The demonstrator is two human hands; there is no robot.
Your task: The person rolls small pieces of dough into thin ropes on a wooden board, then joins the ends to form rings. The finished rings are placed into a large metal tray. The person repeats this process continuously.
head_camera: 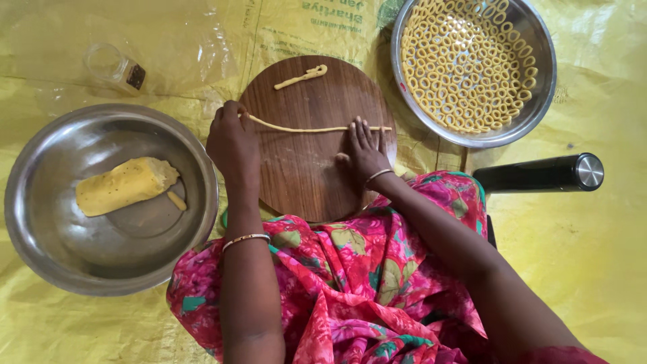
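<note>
A thin rope of yellow dough (306,128) lies across a round wooden board (303,182). My left hand (232,145) is curled over the rope's left end, pinching it. My right hand (365,149) lies flat with fingers spread, its fingertips pressing on the rope's right end. A short, thicker dough piece (300,77) rests near the board's far edge, apart from both hands.
A steel bowl (47,249) on the left holds a yellow dough block (125,185). A steel pan (542,101) at the upper right is filled with several dough rings (465,64). A small glass jar (114,67) lies upper left. A black cylinder (539,174) lies right. Yellow sheeting covers the floor.
</note>
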